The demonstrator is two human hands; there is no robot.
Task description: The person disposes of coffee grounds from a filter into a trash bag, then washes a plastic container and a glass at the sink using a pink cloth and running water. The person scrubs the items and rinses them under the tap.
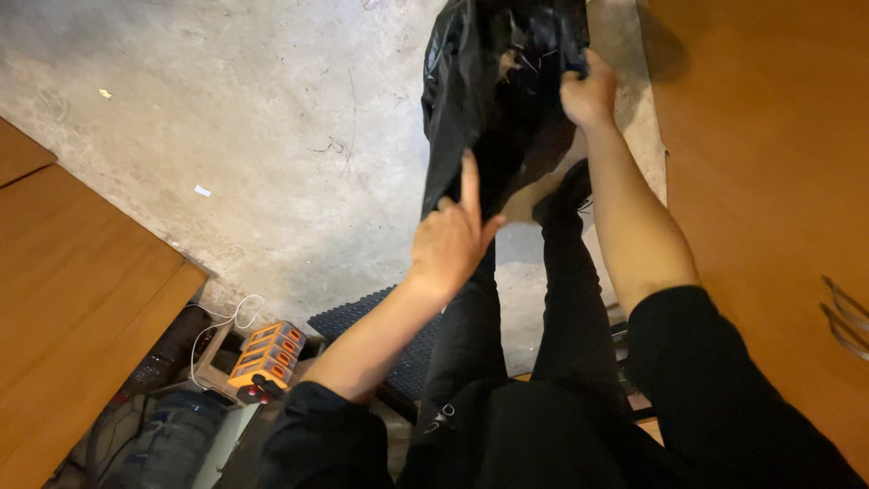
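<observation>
A black plastic bag [480, 100] hangs in front of me above the concrete floor [272, 136]. My left hand [453, 237] grips the bag's lower left edge, its forefinger pointing up along the plastic. My right hand [588, 91] is shut on the bag's upper right rim. Both arms reach forward out of black sleeves. My legs in black trousers [561, 299] stand below the bag, and a dark shoe [566, 195] shows under it.
A brown wooden tabletop [72, 290] lies at the left and another wooden surface [769, 181] at the right. An orange power strip [267, 353] with a white cable sits low left beside a dark ribbed mat [380, 330].
</observation>
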